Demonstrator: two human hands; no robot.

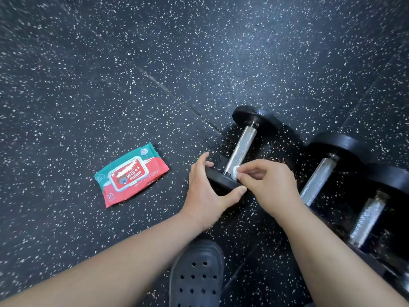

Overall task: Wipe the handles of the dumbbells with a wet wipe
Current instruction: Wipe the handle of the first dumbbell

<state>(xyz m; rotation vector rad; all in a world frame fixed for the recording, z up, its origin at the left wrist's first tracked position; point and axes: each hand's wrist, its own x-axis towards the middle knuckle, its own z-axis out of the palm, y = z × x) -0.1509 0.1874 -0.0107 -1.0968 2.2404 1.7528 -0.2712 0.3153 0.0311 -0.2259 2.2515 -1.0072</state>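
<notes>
Three black dumbbells with knurled silver handles lie side by side on the floor at the right. On the nearest-left dumbbell [242, 142], my left hand [205, 191] grips the near black weight head between thumb and fingers. My right hand [267, 185] pinches a small white wet wipe [235, 170] against the near end of that handle. The middle dumbbell [318, 176] and the right dumbbell [367, 220] are untouched.
A red and green pack of wipes [130, 175] lies on the speckled black rubber floor [110, 85] to the left of my hands, lid closed. My dark perforated clog [197, 275] stands near the bottom centre.
</notes>
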